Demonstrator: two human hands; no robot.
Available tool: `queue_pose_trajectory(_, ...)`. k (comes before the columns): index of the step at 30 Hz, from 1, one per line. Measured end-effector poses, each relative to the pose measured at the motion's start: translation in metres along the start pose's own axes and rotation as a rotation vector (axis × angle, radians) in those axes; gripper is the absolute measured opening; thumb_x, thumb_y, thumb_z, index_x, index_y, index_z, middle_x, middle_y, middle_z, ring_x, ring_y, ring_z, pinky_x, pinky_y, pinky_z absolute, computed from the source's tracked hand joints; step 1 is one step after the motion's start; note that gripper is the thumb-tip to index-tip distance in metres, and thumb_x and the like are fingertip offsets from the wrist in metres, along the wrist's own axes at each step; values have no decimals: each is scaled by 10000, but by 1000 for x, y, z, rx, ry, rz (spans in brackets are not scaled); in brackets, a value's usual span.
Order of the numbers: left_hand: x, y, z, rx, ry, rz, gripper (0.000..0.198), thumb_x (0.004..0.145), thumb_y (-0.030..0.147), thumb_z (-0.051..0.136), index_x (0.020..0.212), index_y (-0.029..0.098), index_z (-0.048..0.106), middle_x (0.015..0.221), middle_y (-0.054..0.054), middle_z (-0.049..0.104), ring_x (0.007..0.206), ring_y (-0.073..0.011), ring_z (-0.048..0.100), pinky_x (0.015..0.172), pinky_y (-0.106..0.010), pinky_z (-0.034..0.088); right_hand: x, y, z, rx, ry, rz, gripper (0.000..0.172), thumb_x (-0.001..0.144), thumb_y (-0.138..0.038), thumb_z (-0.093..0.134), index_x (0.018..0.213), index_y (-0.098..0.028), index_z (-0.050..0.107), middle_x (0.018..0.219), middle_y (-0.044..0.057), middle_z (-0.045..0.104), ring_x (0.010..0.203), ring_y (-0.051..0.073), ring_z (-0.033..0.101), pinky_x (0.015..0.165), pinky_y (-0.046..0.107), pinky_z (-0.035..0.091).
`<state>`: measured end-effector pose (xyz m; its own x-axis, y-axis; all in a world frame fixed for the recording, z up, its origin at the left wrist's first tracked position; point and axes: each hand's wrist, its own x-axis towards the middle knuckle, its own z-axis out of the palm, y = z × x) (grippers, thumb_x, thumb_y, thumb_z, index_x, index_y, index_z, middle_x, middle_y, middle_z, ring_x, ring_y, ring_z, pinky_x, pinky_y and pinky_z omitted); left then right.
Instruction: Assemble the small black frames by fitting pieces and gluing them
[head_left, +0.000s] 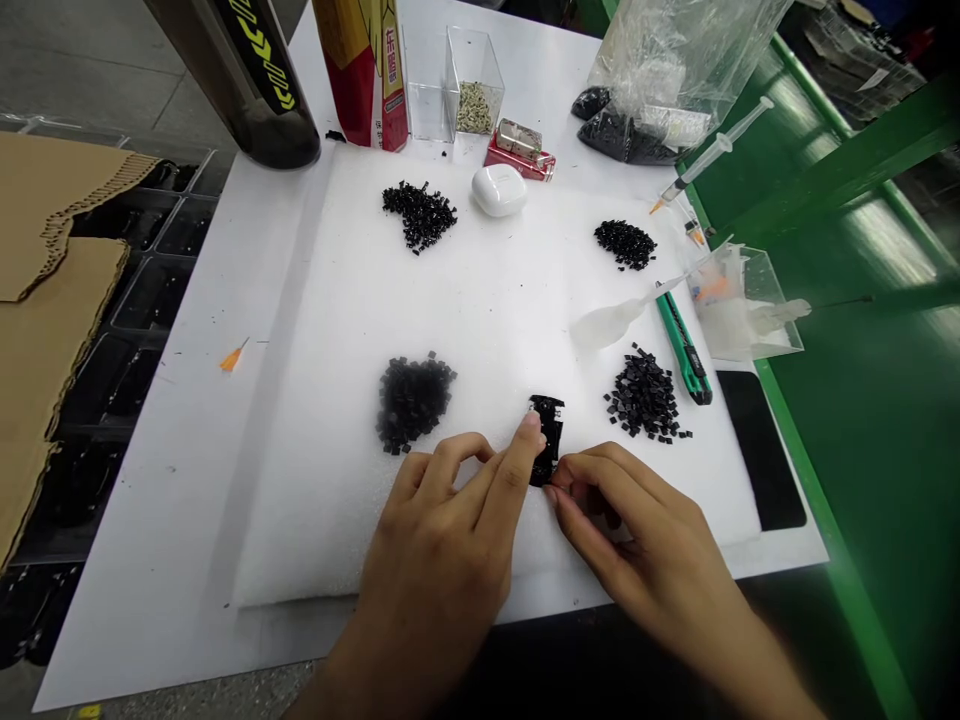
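A small black plastic part (pixel 553 430) with notched ends lies on the white foam sheet (pixel 495 310). My left hand (pixel 450 530) reaches over it from the left, fingertips holding it down near its upper left side. At its lower right corner, my right hand (pixel 637 530) is closed in a pinch of thumb and index finger. Whatever sits between those fingertips is too small or hidden to name. A pile of small black square pieces (pixel 649 395) lies right of the part, and another pile of black squares (pixel 414 400) lies left.
Farther back are two piles of tiny black pieces (pixel 420 215) (pixel 626 245), a white earbud case (pixel 499 190) and a red box (pixel 519 160). A green utility knife (pixel 684 345), a dropper bottle (pixel 611 322), a syringe (pixel 709 155) and a phone-like black slab (pixel 759 450) stand right.
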<state>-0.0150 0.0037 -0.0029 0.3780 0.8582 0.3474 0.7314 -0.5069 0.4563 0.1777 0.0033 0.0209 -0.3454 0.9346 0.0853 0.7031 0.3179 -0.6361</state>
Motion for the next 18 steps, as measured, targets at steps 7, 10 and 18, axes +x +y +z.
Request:
queue_pose_trajectory(7,1,0,0,-26,0,-8,542,979,-23,491,1507,91,443,1251,-6,733,1069,-209,588,819,-370,429,1,1,-5,-82,-17,-50,100,981,-115,580,1033,-201,586,941,13,627,783,88,600,701,202,515)
queue_pose_trajectory(10,0,-1,0,-31,4,-7,530,977,-17,500,1495,92,462,1227,-3,740,1065,-220,585,845,-375,429,-6,2,-1,-257,53,-148,164,966,-113,618,1122,-165,609,1027,41,662,864,109,634,787,230,527)
queue_pose_trajectory(18,-2,-1,-2,-61,-33,-4,479,1004,15,498,1476,93,485,1158,-14,753,1094,-233,579,831,-373,405,-18,8,-1,-507,12,-311,492,934,-12,599,1418,-18,513,1163,169,652,980,208,627,796,304,557)
